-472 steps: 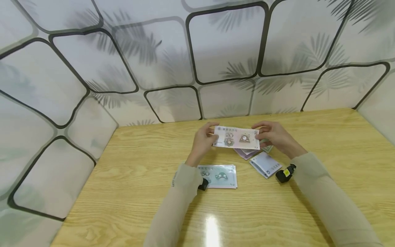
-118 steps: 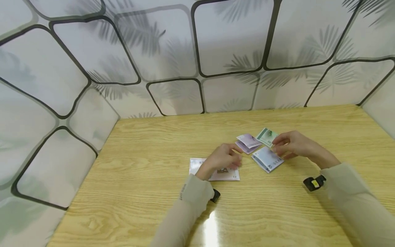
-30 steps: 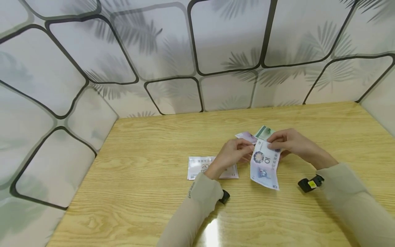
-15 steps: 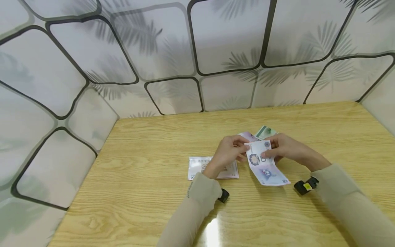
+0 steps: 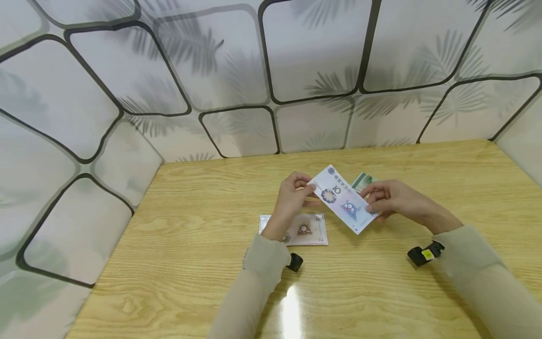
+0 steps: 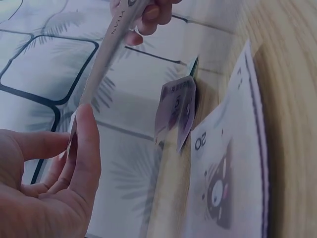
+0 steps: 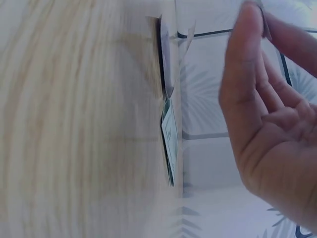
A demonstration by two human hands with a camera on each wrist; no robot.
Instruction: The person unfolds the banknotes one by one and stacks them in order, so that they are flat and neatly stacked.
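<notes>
Both hands hold one blue-violet 10 note (image 5: 344, 200) flat and slanted above the table. My left hand (image 5: 292, 197) pinches its upper left end between thumb and fingers; my right hand (image 5: 391, 200) pinches the lower right end. Below my left hand lies a stack of pinkish 20 notes (image 5: 311, 230), partly covered by the wrist. A folded green note (image 5: 362, 181) shows behind the held note. In the left wrist view a folded purple note (image 6: 173, 109) stands half open on the table; the held note hides it in the head view.
The wooden table (image 5: 203, 235) meets a patterned wall covering (image 5: 313, 56) at its back edge. A black wrist device (image 5: 295, 262) is on the left wrist and another (image 5: 425, 254) on the right.
The 10 note, bent and hanging down before, is now spread flat and turned. My left hand has moved left and slightly up with its end; my right hand still grips the note.
</notes>
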